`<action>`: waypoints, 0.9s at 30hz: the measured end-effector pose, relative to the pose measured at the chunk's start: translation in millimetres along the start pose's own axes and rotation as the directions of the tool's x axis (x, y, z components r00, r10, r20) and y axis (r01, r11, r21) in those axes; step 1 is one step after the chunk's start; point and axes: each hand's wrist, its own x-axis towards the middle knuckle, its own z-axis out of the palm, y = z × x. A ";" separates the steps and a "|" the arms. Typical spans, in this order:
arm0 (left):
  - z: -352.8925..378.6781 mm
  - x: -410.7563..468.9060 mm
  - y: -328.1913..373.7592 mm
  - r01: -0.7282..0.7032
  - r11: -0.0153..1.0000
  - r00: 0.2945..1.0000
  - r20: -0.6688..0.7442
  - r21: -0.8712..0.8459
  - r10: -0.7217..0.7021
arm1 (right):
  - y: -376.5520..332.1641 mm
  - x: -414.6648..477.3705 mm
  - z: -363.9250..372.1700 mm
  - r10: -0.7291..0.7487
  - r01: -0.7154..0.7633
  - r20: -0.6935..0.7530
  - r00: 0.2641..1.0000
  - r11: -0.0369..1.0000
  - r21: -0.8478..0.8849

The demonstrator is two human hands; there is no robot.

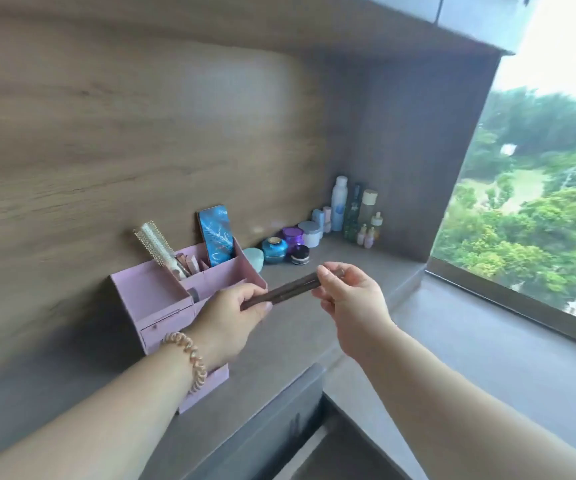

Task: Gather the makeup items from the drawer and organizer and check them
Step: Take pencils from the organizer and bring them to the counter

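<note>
Both hands hold one slim dark brown makeup pencil (291, 288) level above the counter: the left hand (231, 317) curls round its lower end, the right hand (348, 299) pinches the upper end. Behind sits a pink organizer (154, 299) holding a round hairbrush (156, 242). Jars and bottles (340, 202) line the grey countertop (470, 341) beside a window (536, 202)

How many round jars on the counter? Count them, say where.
4, right of the organizer: blue jar, purple jar, white jar, dark jar. Others may be hidden.
</note>
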 end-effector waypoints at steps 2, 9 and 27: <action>11.7 -12.2 25.1 0.008 0.998 0.993 0.119 -0.061 0.000 | -12.0 -23.8 -33.1 0.010 -0.013 -0.068 0.998 0.999 -0.043; 108.7 -72.9 127.2 -0.138 0.983 0.825 0.534 -0.122 0.182 | -38.6 -134.8 -171.0 0.015 -0.025 -0.339 0.941 0.999 -0.025; 409.3 -368.5 310.4 -0.152 0.947 0.417 0.850 -0.284 0.323 | -74.2 -488.4 -533.9 0.019 -0.040 -0.735 0.678 0.999 -0.011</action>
